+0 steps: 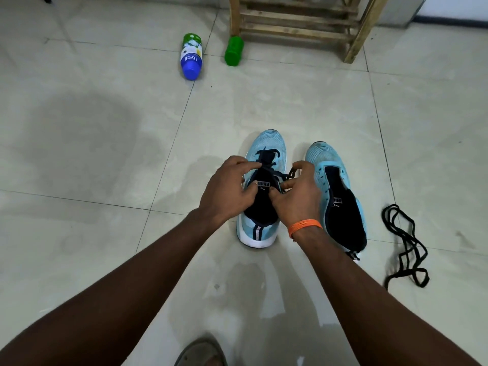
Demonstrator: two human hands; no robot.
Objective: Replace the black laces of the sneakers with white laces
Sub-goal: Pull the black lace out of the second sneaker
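Loose lace point(406, 244) beside sneakers point(272, 146); bottle point(191, 56) beyond.

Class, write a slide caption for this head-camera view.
Left hand and right hand work the black lace on one blue sneaker; a loose lace lies nearby.

Wooden rack point(298, 27) cut off at top, sandal point(199, 352) at bottom edge, sneaker point(269, 143) eyelets hidden under fingers point(248, 165)
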